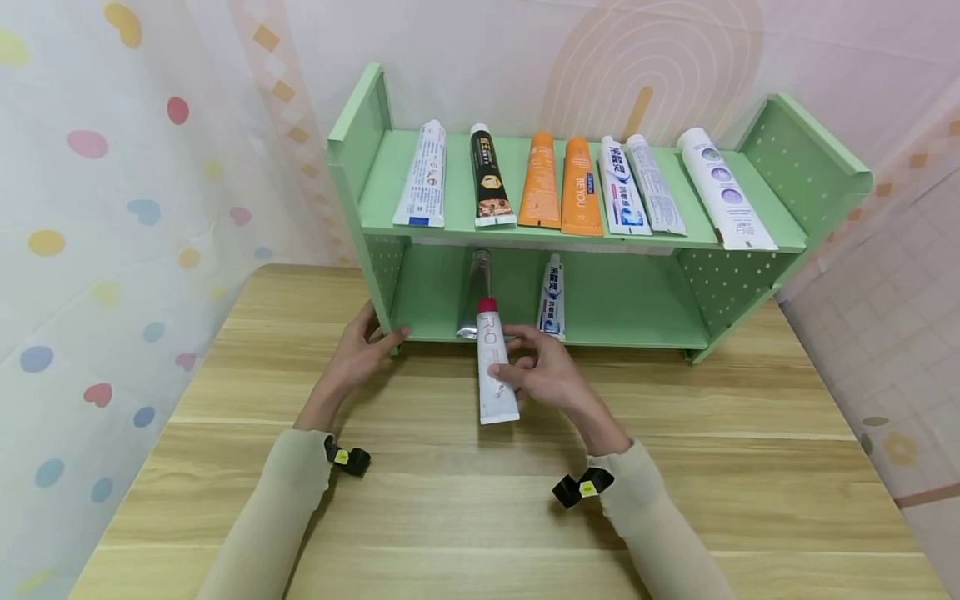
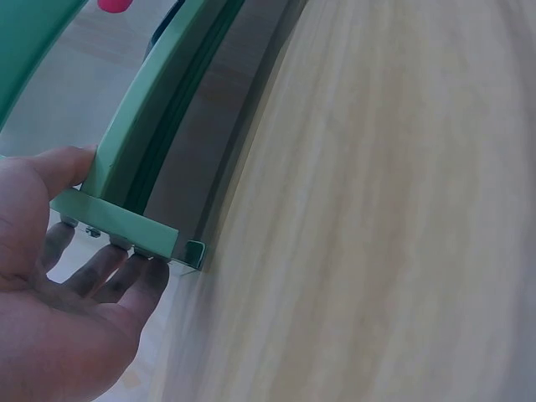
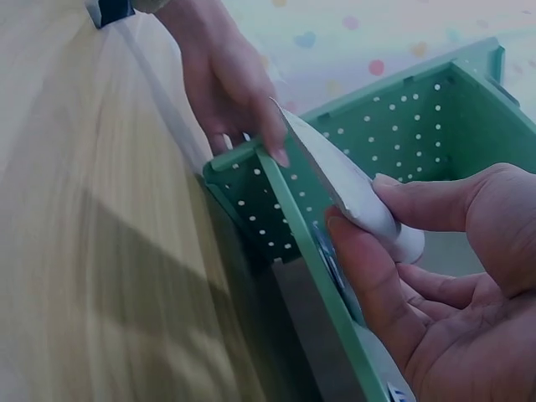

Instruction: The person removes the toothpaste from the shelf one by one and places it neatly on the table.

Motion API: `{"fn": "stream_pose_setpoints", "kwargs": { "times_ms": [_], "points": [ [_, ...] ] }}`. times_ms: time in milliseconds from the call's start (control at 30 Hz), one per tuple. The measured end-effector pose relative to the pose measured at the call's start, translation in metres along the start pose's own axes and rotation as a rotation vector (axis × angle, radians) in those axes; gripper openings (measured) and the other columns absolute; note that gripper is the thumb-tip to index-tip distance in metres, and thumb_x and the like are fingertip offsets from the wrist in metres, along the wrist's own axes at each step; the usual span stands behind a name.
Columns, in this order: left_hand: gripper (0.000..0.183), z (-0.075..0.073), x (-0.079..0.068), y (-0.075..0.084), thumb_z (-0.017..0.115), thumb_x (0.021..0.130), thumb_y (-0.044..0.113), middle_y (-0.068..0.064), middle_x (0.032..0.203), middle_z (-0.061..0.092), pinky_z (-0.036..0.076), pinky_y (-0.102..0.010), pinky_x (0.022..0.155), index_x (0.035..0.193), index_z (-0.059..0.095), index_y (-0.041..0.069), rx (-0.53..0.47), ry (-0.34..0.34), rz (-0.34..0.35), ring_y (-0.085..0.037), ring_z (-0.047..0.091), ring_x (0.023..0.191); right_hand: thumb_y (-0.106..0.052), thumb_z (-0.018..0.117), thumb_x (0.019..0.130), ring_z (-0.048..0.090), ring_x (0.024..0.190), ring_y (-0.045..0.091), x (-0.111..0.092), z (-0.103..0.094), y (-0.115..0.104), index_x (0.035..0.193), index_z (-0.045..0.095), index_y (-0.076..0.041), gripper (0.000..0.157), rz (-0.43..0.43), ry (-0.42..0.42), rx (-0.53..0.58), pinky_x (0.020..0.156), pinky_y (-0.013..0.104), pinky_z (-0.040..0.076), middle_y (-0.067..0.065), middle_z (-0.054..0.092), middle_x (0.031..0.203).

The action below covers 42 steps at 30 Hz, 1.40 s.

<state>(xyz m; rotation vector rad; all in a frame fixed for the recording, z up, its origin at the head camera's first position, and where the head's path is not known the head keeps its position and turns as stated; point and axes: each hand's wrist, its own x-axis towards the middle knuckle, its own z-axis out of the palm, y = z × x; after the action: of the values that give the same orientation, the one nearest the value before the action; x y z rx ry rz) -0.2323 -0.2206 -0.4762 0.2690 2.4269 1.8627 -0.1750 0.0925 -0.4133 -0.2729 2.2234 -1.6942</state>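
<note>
A white tube with a red cap (image 1: pixel 497 367) is pinched between the thumb and fingers of my right hand (image 1: pixel 551 371), cap toward the shelf. It hangs before the lower tier and overlaps a silver tube (image 1: pixel 477 283) lying there. In the right wrist view, the white tube (image 3: pixel 356 188) shows edge-on. My left hand (image 1: pixel 356 354) grips the lower front corner of the green shelf (image 1: pixel 630 337). In the left wrist view, the left thumb lies on one side of the shelf's side panel (image 2: pixel 117 222) and the fingers curl against the other.
On the upper tier lie a white tube (image 1: pixel 424 179), a black tube (image 1: pixel 489 171), two orange tubes (image 1: pixel 540 183) and several more white ones at the right. A blue-and-white tube (image 1: pixel 552 296) lies on the lower tier. The shelf stands on a wooden table (image 1: pixel 450 517) before a patterned curtain (image 1: pixel 150 125).
</note>
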Motion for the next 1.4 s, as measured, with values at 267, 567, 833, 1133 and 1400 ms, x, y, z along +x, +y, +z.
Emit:
{"fn": "stream_pose_setpoints", "kwargs": {
  "times_ms": [267,567,833,1133,1400],
  "points": [
    [0.081,0.0,0.0,0.001,0.068,0.1,0.022,-0.015,0.166,0.032,0.032,-0.054,0.125,0.165,0.019,0.026,-0.004,-0.005,0.004,-0.035,0.032,0.153,-0.006,0.074,0.093,0.07,0.079,0.017,0.002,0.015,0.0,0.15,0.046,-0.007,0.064,-0.013,-0.053,0.02,0.065,0.047,0.064,0.018,0.062,0.128],
    [0.081,0.001,0.0,0.001,0.068,0.1,0.023,-0.016,0.165,0.033,0.033,-0.055,0.125,0.165,0.02,0.026,0.001,0.001,0.0,-0.036,0.033,0.153,-0.005,0.074,0.092,0.07,0.078,0.019,0.006,0.034,0.005,0.146,0.049,-0.006,0.059,-0.02,-0.116,0.043,0.063,0.044,0.065,0.018,0.06,0.125],
    [0.08,0.002,-0.001,0.0,0.068,0.1,0.024,-0.016,0.165,0.035,0.032,-0.056,0.125,0.165,0.021,0.027,0.012,0.005,0.001,-0.037,0.035,0.152,-0.007,0.076,0.092,0.071,0.081,0.019,0.007,0.055,0.01,0.146,0.048,-0.005,0.061,0.004,-0.156,0.04,0.062,0.042,0.065,0.017,0.06,0.124],
    [0.081,0.002,-0.002,0.001,0.067,0.101,0.025,-0.017,0.165,0.034,0.033,-0.058,0.124,0.165,0.018,0.03,0.012,0.0,-0.015,-0.038,0.034,0.152,-0.005,0.078,0.089,0.069,0.08,0.02,0.009,0.076,0.014,0.144,0.049,-0.004,0.063,0.047,-0.152,0.066,0.058,0.041,0.064,0.015,0.061,0.121],
    [0.08,0.001,-0.001,0.0,0.067,0.1,0.023,-0.019,0.164,0.035,0.035,-0.06,0.122,0.165,0.02,0.027,0.002,0.0,0.006,-0.04,0.035,0.151,-0.004,0.08,0.087,0.07,0.072,0.023,0.015,0.094,0.018,0.141,0.052,-0.004,0.06,0.114,-0.124,0.09,0.057,0.038,0.065,0.012,0.064,0.113]
  ]
}}
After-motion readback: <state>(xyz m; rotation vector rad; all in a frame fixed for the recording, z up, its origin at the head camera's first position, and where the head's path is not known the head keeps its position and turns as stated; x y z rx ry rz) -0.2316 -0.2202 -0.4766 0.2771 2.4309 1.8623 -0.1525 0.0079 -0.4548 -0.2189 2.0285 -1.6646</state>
